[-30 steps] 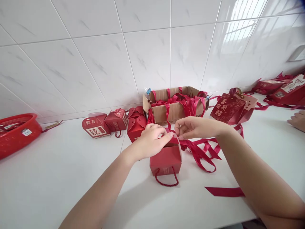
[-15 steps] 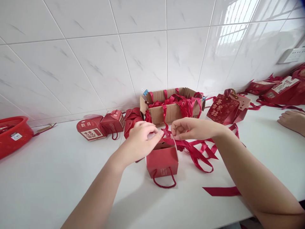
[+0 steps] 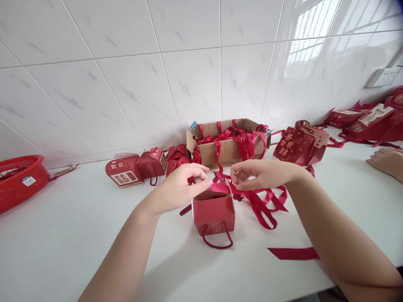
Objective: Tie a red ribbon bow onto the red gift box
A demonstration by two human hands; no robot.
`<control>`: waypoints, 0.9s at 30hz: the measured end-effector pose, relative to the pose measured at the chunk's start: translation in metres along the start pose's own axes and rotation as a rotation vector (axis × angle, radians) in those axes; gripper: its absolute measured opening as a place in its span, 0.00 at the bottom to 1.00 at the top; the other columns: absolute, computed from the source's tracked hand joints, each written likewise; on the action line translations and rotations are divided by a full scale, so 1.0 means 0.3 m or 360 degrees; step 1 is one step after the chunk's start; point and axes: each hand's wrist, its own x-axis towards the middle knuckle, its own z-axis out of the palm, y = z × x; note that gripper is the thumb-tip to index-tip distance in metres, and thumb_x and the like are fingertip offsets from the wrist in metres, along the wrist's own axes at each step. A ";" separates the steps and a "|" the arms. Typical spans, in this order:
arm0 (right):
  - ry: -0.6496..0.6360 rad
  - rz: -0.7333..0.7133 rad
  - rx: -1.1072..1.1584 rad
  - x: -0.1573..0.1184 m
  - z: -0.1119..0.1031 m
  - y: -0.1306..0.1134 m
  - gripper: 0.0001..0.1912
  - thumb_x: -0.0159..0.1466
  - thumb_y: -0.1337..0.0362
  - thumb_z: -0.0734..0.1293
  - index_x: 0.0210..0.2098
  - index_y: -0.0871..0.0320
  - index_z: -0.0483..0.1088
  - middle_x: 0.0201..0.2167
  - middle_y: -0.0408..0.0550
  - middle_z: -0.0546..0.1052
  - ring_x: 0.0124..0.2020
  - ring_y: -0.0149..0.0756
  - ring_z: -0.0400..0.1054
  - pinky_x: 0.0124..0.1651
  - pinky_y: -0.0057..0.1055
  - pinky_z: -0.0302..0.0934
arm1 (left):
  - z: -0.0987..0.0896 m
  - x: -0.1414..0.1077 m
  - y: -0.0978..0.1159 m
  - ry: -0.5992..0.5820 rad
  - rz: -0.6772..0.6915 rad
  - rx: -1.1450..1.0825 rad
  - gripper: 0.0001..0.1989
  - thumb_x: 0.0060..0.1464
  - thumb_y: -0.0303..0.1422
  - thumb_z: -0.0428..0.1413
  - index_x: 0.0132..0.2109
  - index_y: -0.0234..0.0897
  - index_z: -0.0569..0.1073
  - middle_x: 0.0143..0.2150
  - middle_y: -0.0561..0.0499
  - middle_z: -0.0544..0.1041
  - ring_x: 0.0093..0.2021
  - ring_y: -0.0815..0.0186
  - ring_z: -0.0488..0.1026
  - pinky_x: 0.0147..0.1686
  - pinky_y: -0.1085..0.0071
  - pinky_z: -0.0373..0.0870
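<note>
A small red gift box (image 3: pixel 214 213) stands on the white table before me, its top open and a twisted cord handle (image 3: pixel 218 246) hanging down its near side. Above its opening, my left hand (image 3: pixel 180 184) pinches one end of a red ribbon (image 3: pixel 219 188) between thumb and fingers. The same ribbon runs through the box's right flap to my right hand (image 3: pixel 256 175), whose fingers are closed on it by the flap edge. Loops of ribbon (image 3: pixel 262 214) trail on the table under my right wrist.
Behind stands a cardboard box (image 3: pixel 226 157) of red ribbons with blue clips. Finished-looking red boxes (image 3: pixel 126 171) sit back left, beside a red basin (image 3: pixel 22 184). A larger red gift bag (image 3: pixel 294 147) is back right. Another person's hand (image 3: pixel 385 161) rests at the right edge.
My left hand has drawn slightly left and down, so more ribbon stretches across the box opening. My right hand has shifted slightly right. The camera view has tilted a little.
</note>
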 end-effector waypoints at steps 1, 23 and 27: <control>-0.0001 0.0007 0.0004 -0.005 -0.002 0.000 0.08 0.60 0.58 0.65 0.34 0.55 0.64 0.27 0.40 0.68 0.28 0.30 0.62 0.32 0.28 0.58 | -0.023 -0.007 0.000 0.0000 -0.0010 -0.0052 0.17 0.55 0.46 0.55 0.25 0.41 0.74 0.53 0.48 0.75 0.46 0.55 0.76 0.40 0.62 0.76; 0.0252 0.0399 -0.0465 -0.050 -0.043 0.049 0.02 0.55 0.66 0.60 0.28 0.54 0.64 0.32 0.46 0.73 0.30 0.39 0.64 0.30 0.35 0.55 | -0.208 -0.104 -0.043 0.0471 -0.0111 -0.0460 0.12 0.51 0.50 0.56 0.31 0.50 0.78 0.39 0.53 0.78 0.45 0.50 0.70 0.50 0.45 0.67; 0.0294 0.0392 -0.0443 -0.066 -0.057 0.059 0.04 0.54 0.64 0.61 0.29 0.54 0.67 0.31 0.47 0.73 0.31 0.40 0.64 0.31 0.36 0.56 | -0.226 -0.114 -0.060 0.0591 -0.0119 -0.0603 0.11 0.51 0.46 0.58 0.29 0.45 0.76 0.38 0.52 0.78 0.46 0.52 0.71 0.50 0.49 0.67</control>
